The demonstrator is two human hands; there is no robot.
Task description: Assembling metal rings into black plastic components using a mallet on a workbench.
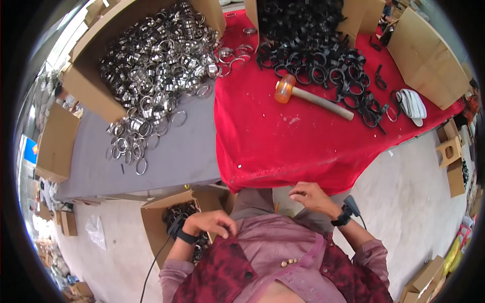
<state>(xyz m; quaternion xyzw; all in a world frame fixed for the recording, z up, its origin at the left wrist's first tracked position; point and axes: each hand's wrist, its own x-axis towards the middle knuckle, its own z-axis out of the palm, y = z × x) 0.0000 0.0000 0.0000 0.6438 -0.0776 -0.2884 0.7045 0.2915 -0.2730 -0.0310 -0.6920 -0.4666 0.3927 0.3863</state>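
Note:
My left hand hangs in front of my body at the vest's edge. Its fingers are loosely bent, with nothing seen in them. Just off the near edge of the red-covered table is my right hand, fingers half curled and apart from the thumb, also without anything visible in it. Farther up on the red cloth lies a mallet with an amber head and wooden handle. Behind it spreads a heap of black ring clamps. A large pile of shiny metal rings covers the back of the grey cloth at left.
Cardboard boxes lie open around both piles. White folded gloves rest at the right of the red table. Below the grey table, by my left arm, stands an open carton with dark parts inside. Another cardboard box is on the floor at right.

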